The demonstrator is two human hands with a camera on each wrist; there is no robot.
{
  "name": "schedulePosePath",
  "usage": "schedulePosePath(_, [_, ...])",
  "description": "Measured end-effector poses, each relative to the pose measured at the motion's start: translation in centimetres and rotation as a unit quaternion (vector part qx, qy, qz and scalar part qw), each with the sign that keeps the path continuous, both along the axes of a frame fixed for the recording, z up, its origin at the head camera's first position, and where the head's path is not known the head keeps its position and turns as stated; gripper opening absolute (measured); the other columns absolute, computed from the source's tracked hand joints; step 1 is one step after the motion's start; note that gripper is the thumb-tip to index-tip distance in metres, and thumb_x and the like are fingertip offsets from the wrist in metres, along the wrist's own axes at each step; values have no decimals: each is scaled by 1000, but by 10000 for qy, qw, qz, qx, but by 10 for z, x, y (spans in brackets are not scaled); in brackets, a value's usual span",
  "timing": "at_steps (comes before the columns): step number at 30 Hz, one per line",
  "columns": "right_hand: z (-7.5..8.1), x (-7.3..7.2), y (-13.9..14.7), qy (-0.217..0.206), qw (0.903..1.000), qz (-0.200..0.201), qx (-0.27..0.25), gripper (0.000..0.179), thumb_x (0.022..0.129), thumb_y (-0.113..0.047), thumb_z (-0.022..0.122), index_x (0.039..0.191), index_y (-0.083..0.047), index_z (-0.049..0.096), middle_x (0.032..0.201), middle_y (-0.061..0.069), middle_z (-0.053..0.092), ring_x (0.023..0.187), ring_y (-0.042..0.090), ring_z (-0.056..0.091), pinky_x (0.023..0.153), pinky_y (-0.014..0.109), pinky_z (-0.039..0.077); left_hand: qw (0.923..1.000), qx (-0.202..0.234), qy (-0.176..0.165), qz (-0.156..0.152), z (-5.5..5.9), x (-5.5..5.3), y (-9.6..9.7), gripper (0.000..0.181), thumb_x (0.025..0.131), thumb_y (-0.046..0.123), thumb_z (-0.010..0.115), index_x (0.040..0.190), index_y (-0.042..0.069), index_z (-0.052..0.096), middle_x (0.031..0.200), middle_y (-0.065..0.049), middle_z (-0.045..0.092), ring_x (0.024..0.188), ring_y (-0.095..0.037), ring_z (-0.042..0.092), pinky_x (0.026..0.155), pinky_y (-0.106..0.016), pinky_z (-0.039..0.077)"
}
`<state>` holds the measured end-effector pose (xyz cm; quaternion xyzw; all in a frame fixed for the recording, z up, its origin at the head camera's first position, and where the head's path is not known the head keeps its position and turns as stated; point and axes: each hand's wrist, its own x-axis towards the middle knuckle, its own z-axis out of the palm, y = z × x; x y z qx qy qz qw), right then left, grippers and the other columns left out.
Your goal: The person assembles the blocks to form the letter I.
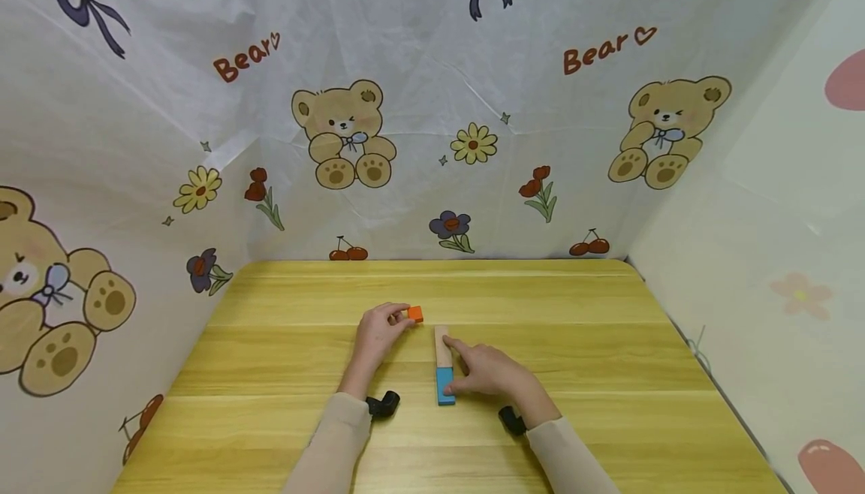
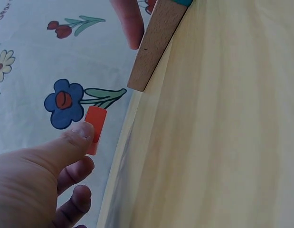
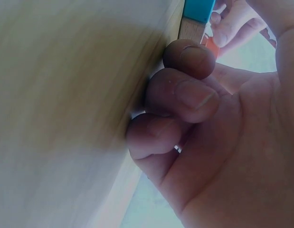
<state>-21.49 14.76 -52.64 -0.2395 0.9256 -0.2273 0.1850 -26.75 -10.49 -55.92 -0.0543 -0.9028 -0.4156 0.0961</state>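
Note:
My left hand (image 1: pixel 376 335) pinches a small orange block (image 1: pixel 415 314) between thumb and fingers, beyond and left of the far end of a plain wooden block (image 1: pixel 442 345). In the left wrist view the orange block (image 2: pixel 96 124) shows beside the thumb. A blue block (image 1: pixel 444 395) lies end to end with the plain one, forming a straight row. My right hand (image 1: pixel 489 370) is at the row's right side. Its extended index finger is at the plain block and its thumb touches the blue block; the right wrist view shows the other fingers (image 3: pixel 182 95) bent by the tabletop.
The blocks lie on a wood-grain table (image 1: pixel 581 321). A patterned cloth (image 1: pixel 419 51) with bears and flowers hangs behind its far edge, and a pale wall (image 1: pixel 764 224) stands to the right. Dark devices (image 1: pixel 384 405) are strapped at both wrists.

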Motion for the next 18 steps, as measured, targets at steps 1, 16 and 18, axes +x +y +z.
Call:
schedulePosePath(1, [0, 0, 0, 3, 10000, -3, 7, 102, 86, -58, 84, 166, -15, 38, 72, -6, 51, 61, 9, 42, 58, 26, 33, 10000, 16, 26, -22, 0, 0, 1, 28, 92, 28, 84, 118, 17, 82, 88, 5, 73, 73, -8, 58, 69, -28, 50])
schedulePosePath(16, [2, 2, -1, -25, 10000, -71, 39, 101, 86, -57, 84, 166, -17, 37, 71, -6, 51, 61, 9, 43, 58, 26, 33, 9996, -58, 134, -221, -3, -10, 15, 29, 93, 30, 84, 118, 16, 82, 86, 4, 73, 72, -8, 59, 69, -28, 51])
schedulePosePath(18, [2, 2, 0, -16, 10000, -71, 15, 101, 86, -56, 84, 166, -17, 38, 72, -6, 52, 62, 9, 43, 58, 26, 33, 9996, -62, 100, -246, -3, -12, 17, 29, 93, 30, 84, 119, 16, 82, 86, 4, 73, 73, -9, 59, 69, -28, 51])
